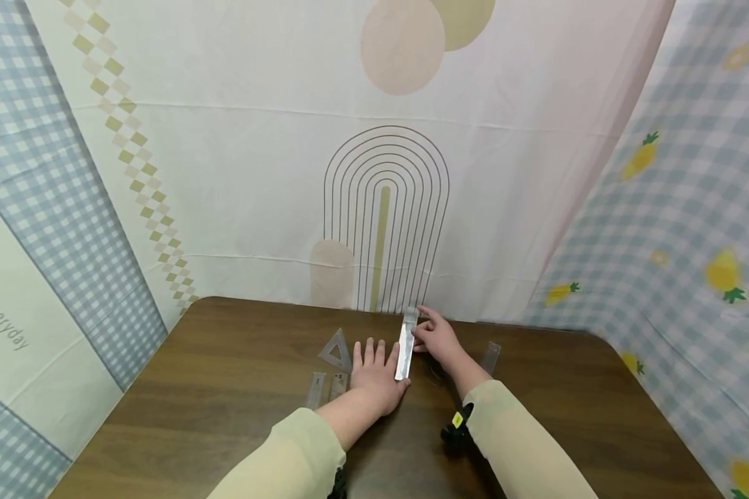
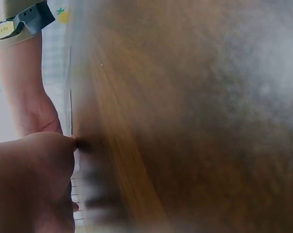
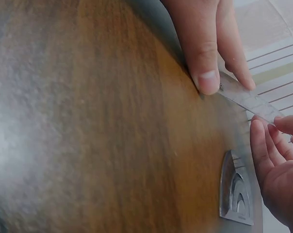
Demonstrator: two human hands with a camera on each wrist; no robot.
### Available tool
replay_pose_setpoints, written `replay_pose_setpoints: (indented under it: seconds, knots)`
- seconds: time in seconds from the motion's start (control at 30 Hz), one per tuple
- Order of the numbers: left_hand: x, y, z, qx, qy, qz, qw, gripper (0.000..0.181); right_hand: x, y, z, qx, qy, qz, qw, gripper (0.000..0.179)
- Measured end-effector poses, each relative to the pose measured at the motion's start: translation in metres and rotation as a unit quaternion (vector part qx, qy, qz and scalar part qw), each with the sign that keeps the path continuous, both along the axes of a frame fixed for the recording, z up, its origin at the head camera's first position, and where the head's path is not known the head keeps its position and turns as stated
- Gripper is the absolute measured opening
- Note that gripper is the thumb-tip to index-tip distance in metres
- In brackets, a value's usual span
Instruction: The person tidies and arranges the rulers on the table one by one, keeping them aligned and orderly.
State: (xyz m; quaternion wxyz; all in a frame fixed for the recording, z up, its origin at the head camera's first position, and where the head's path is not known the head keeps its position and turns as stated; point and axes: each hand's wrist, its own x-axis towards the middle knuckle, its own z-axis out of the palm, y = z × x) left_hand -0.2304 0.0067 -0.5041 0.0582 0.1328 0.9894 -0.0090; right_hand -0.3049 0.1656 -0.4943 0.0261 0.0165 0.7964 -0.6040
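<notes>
On the head camera I have the clear ruler (image 1: pixel 406 346) near the far edge of the desk (image 1: pixel 237 423), lying almost along the twelve-to-six line, its upper end tipped toward twelve. From the right wrist camera, that end looks raised off the wood.

At half past seven from it is my left hand (image 1: pixel 374 380), palm down with its fingers spread wide and straight; its thumb presses the ruler's near end. At three o'clock, my right hand (image 1: pixel 438 339) pinches the far end between thumb and fingers.

Farther out, a clear triangle (image 1: pixel 327 354) lies at nine o'clock from the ruler, just beyond the left fingertips. At eight o'clock I see a short clear strip (image 1: pixel 315 390) and, just beside it, another clear piece (image 1: pixel 338 385), partly hidden by the left hand. A clear protractor (image 3: pixel 225 194) sits near the right hand at four o'clock, mostly covered by the forearm on the head camera. Between three and four, past that forearm, is one more clear strip of plastic (image 1: pixel 491 357). A printed cloth (image 1: pixel 250 187) hangs at twelve, behind the desk.
</notes>
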Motion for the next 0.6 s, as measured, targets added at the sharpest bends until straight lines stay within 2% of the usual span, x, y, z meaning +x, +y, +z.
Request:
replay_pose_setpoints:
  seconds: [0.2,0.33,0.6]
  knots:
    - [0.005,-0.001,0.009,0.005,-0.002,0.002,1.0000,0.077,0.004,-0.003,-0.001,-0.009,0.001,-0.007,0.9999,0.063]
    - [0.011,-0.002,0.016,0.008,0.010,0.000,0.9999,0.076,0.006,-0.005,0.000,-0.011,0.003,-0.009,0.9999,0.063]
    - [0.014,-0.002,0.019,0.000,0.011,0.000,0.9999,0.075,0.007,-0.008,0.000,-0.008,0.006,-0.013,0.9999,0.063]
